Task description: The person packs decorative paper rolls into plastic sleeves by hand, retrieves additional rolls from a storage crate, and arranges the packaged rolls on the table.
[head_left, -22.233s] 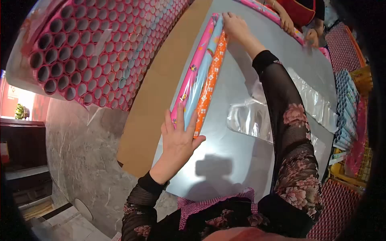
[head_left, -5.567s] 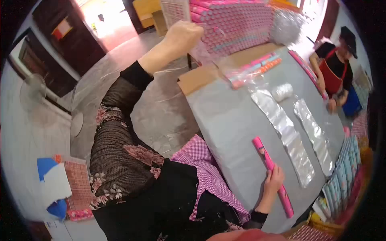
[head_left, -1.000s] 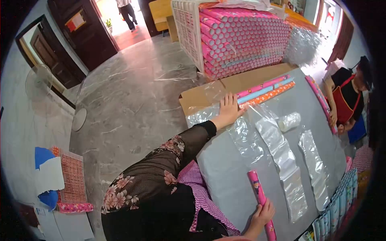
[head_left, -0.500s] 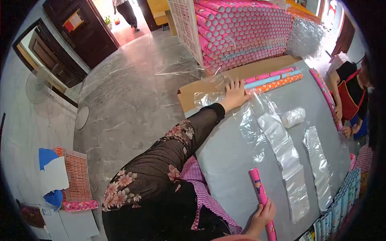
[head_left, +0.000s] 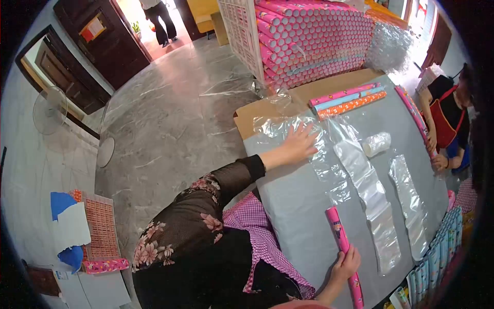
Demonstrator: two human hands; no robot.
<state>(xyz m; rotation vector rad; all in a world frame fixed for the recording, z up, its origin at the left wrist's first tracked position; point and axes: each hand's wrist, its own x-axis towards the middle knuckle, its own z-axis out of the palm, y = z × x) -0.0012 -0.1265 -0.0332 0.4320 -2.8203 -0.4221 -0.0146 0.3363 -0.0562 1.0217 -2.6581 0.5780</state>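
My left hand [head_left: 298,144] lies with fingers spread on clear plastic film [head_left: 329,172] near the table's left edge. My right hand [head_left: 348,262] is wrapped round a pink printed roll [head_left: 337,229] at the front of the table. Beyond my left hand, a pink, a light blue and an orange roll [head_left: 352,104] lie side by side, apart from my fingers. Two long strips of clear plastic bags [head_left: 368,190] [head_left: 407,203] stretch across the table, with a small roll of clear plastic [head_left: 377,144] near their far ends.
A large stack of pink rolls [head_left: 319,44] stands behind the cardboard [head_left: 339,85]. At the right a co-worker in a red apron [head_left: 446,121] holds a pink roll [head_left: 411,110]. Light blue rolls [head_left: 437,252] lie at the right edge. Another person [head_left: 158,20] is in the doorway.
My left hand has come back from the ends of the three rolls onto the plastic film. My right hand still holds the pink roll, now slightly farther right. The person in the doorway has moved.
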